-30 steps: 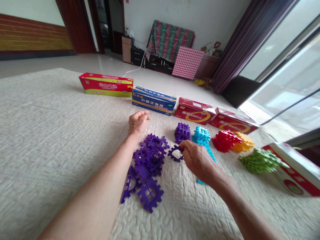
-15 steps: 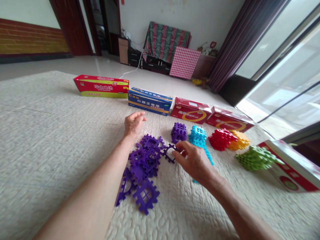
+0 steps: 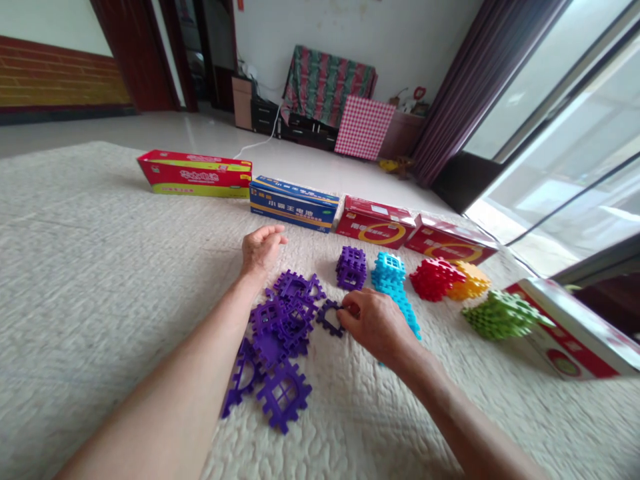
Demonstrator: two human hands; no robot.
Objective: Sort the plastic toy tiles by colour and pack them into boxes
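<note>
Red-and-yellow box, blue box and two dark red boxes line the far side of the quilted cover. Purple stack stands just beyond right hand; cyan pieces run behind that hand, partly hidden. Red pieces, yellow pieces and green pieces sit farther right, green against a white-and-red box. Left forearm overlaps the edge of the purple pile.

Right hand narrow, pinching the right edge of a purple frame piece, which is just right of the pile; can't tell if lifted. Left hand loosely curled, nearly closed, between pile and blue box.

Vs half a second ago: frame piece and right hand slightly nearer the wearer, fingers closer together; left hand's curl unchanged; stacks same.
</note>
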